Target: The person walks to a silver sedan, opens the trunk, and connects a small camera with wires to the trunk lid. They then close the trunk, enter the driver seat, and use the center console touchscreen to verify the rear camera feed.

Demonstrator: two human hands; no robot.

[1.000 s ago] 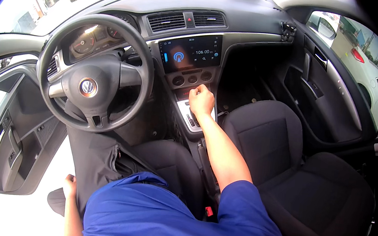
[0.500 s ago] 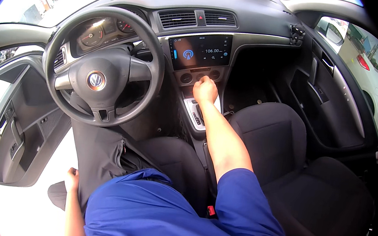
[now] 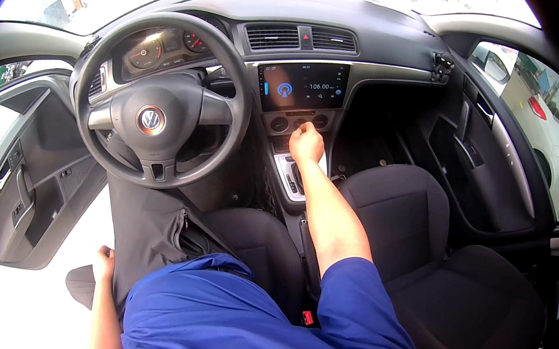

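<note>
My right arm reaches over the centre console. My right hand (image 3: 307, 144) is closed, its fingertips at the middle knob of the climate control panel (image 3: 280, 124), and that knob is mostly hidden behind them. Under the wrist stands the gear selector plate (image 3: 289, 179), its lever partly covered. Just above the hand is the lit touchscreen (image 3: 301, 87). My left hand (image 3: 104, 264) hangs low by my left thigh with fingers curled, near the open door side, and nothing shows in it.
The steering wheel (image 3: 163, 99) stands left of my right arm, with the instrument cluster (image 3: 150, 57) behind it. At the left, the driver's door (image 3: 47, 172) is open. The front passenger seat (image 3: 398, 215) lies to the right, and a red buckle (image 3: 307, 318) is beside my hip.
The whole view has shifted slightly, with the dashboard now lower and further right. My right hand stays at the climate knobs, and my left hand still hangs by the thigh.
</note>
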